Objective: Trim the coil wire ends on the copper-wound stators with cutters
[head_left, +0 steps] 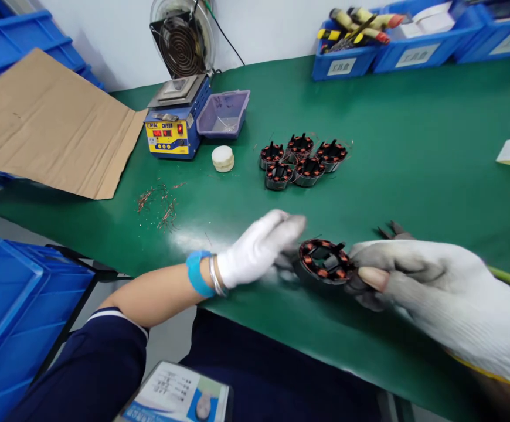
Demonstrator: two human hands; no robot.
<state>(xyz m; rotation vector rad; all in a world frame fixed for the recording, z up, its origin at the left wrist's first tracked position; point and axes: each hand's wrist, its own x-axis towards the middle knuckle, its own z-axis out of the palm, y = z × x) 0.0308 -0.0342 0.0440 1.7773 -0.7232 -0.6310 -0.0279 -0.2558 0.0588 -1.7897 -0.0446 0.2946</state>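
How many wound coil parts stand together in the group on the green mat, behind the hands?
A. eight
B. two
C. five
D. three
C: the group of coil parts shows three in the back row and two in front, apart from the one coil part held between the left hand and the right hand.

Six round coil parts sit on the green bench (413, 146): five in a bunch (302, 161) at 12 o'clock, and one coil part (323, 262) near the middle. There is one yellow and blue box machine (173, 130), one purple tray (223, 113), one white round pad (223, 158) and one brown cardboard sheet (48, 123) at 10 o'clock.
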